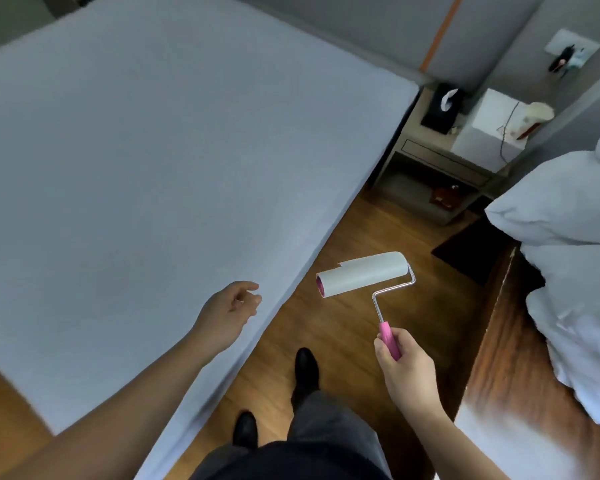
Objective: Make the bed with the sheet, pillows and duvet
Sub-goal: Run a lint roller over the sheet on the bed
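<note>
The wide bed with its smooth pale grey-blue fitted sheet (146, 150) fills the left of my view, its near edge running diagonally down beside my feet. My left hand (231, 310) hovers over that edge with the fingers loosely curled and nothing in them. My right hand (400, 362) is wrapped around the pink handle of a white sticky lint roller with a bent metal arm (364, 273), held up over the brown wooden plank floor (340, 216) between the bed and the furniture on my right. A heap of white pillows and rumpled white duvet (568, 258) lies on a dark wooden surface (513, 362) there. A grey bedside cabinet (440, 168) stands by the head of the bed, with a black tissue box (442, 107) on top. My two black shoes (305, 367) stand on the floor.
</note>
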Action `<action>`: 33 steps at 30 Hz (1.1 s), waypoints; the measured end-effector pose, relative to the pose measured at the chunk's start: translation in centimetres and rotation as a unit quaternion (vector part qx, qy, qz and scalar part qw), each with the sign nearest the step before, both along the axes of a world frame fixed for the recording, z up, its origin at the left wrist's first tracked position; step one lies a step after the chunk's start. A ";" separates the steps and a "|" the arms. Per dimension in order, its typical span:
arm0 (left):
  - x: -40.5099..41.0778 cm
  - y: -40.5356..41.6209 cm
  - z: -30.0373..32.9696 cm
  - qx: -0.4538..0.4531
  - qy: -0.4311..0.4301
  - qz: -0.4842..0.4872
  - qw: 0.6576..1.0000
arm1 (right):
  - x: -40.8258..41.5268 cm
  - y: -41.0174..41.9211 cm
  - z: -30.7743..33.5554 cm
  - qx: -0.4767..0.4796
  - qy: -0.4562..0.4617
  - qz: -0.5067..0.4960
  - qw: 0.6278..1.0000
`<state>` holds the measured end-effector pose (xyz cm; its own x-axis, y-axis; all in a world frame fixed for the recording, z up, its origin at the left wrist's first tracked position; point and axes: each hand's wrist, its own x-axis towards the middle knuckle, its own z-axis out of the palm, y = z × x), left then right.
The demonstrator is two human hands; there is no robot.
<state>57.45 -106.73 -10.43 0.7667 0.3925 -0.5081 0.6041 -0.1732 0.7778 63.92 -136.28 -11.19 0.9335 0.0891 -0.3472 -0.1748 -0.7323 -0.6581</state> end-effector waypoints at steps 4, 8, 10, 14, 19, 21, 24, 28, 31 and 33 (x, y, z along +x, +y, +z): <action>0.3 1.2 -0.7 -0.019 -0.006 0.077 0.997 | 3.7 2.6 -0.5 -0.008 0.015 0.080 0.997; -2.3 2.5 -1.3 -0.033 -0.012 0.160 0.987 | 5.2 6.2 -1.1 -0.004 0.034 0.144 0.989; -4.3 3.2 -1.7 -0.035 -0.012 0.192 0.981 | 4.8 8.1 -1.4 -0.003 0.032 0.174 0.984; -10.0 5.0 -3.1 -0.041 0.000 0.240 0.970 | 1.6 11.5 -2.5 -0.011 0.040 0.222 0.974; -19.4 6.9 -5.8 -0.054 0.021 0.286 0.957 | -6.4 14.5 -4.7 -0.018 0.076 0.267 0.960; -23.2 7.4 -7.2 -0.057 0.032 0.299 0.952 | -10.1 15.3 -6.0 -0.019 0.091 0.286 0.954; -28.0 8.0 -9.7 -0.063 0.054 0.320 0.944 | -14.7 16.4 -8.7 -0.026 0.126 0.299 0.946; -32.4 8.6 -13.1 -0.081 0.068 0.373 0.922 | -18.7 17.6 -12.4 -0.045 0.167 0.313 0.934; -35.0 8.7 -16.5 -0.098 0.081 0.403 0.906 | -20.6 18.5 -15.6 -0.066 0.190 0.327 0.923; -36.0 8.4 -18.5 -0.106 0.087 0.420 0.897 | -21.1 18.9 -17.5 -0.074 0.197 0.330 0.920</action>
